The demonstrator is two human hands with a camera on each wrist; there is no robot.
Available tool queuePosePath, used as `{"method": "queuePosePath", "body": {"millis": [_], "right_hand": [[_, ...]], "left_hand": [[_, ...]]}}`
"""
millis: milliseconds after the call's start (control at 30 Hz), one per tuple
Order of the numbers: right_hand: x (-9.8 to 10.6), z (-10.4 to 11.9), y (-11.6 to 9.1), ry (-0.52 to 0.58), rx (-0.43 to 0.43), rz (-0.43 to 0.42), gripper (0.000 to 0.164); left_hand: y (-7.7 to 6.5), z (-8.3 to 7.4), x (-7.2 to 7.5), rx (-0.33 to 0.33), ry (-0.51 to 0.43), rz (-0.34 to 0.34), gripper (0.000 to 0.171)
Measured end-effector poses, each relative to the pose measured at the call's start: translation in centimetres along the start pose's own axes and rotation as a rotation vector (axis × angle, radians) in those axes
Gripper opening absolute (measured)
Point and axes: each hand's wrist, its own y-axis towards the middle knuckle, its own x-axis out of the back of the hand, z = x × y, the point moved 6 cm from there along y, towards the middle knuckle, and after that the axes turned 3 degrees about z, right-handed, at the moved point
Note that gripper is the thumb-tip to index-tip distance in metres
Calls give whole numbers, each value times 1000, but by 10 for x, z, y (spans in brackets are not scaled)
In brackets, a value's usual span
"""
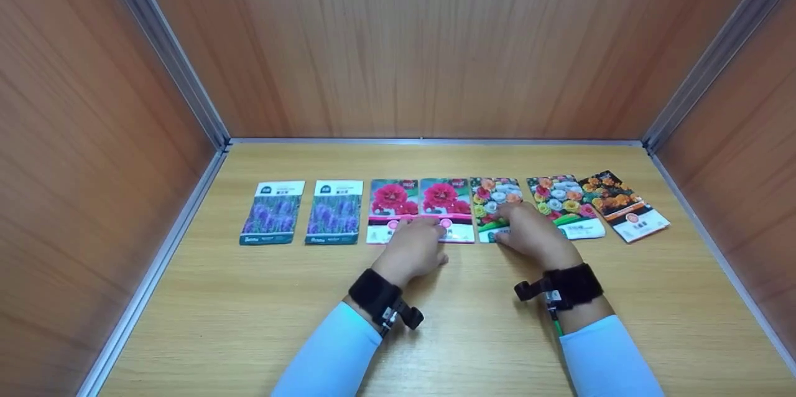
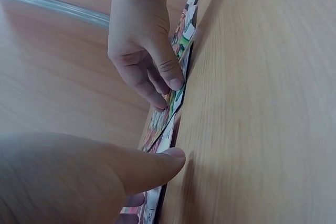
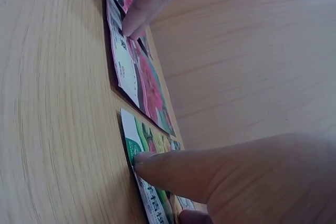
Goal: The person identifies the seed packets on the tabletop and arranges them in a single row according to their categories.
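My left hand (image 1: pixel 413 247) reaches over two seed packets with pink flowers, the left one (image 1: pixel 392 198) and the right one (image 1: pixel 443 196). Its fingertips touch them in the right wrist view, while the thumb stands off to the side. With thumb and fingers spread, my right hand (image 1: pixel 536 232) rests on a packet of mixed-colour flowers (image 1: pixel 488 195). That thumb lies on the printed front near the lower edge (image 3: pixel 139 145). Just to its right lies a second mixed-flower packet (image 1: pixel 563 198), partly behind the hand. All these packets lie flat on the table.
Two purple-flower packets, one further left (image 1: pixel 272 213) and one nearer (image 1: pixel 334 213), lie at the row's left. An orange-flower packet (image 1: pixel 625 207) lies slanted at the right end, meeting its neighbour. Wooden panels (image 1: pixel 435 42) with metal edging enclose the table (image 1: pixel 249 322) at back and sides.
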Motion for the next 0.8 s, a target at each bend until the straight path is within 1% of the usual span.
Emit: {"method": "queuePosePath", "body": {"millis": [200,300,367,433,500,600,633,700,800], "right_hand": [[2,-1,-1,8,-38,-3,49],[10,-3,-4,14,-52,-38,46],[18,-9,-7,29,-81,-70,46],[28,-21,-12,56,-130,-100,47],[37,-38,-16,93,-194,-132,49],[44,-67,-21,91,-270,-154,53],[45,-75,-22,81,-286,-148,53],[44,-89,-22,65,-319,-108,55],[40,-101,-22,59,-358,-41,55]], "left_hand": [[0,0,0,6,5,11,56],[0,-1,1,4,0,10,58],[1,-1,1,5,-5,6,60],[1,-2,2,6,-5,6,62],[1,-3,3,9,3,5,63],[0,-3,3,11,14,7,62],[0,-4,3,11,18,7,61],[0,-3,2,15,13,5,61],[0,-2,2,18,2,4,61]]}}
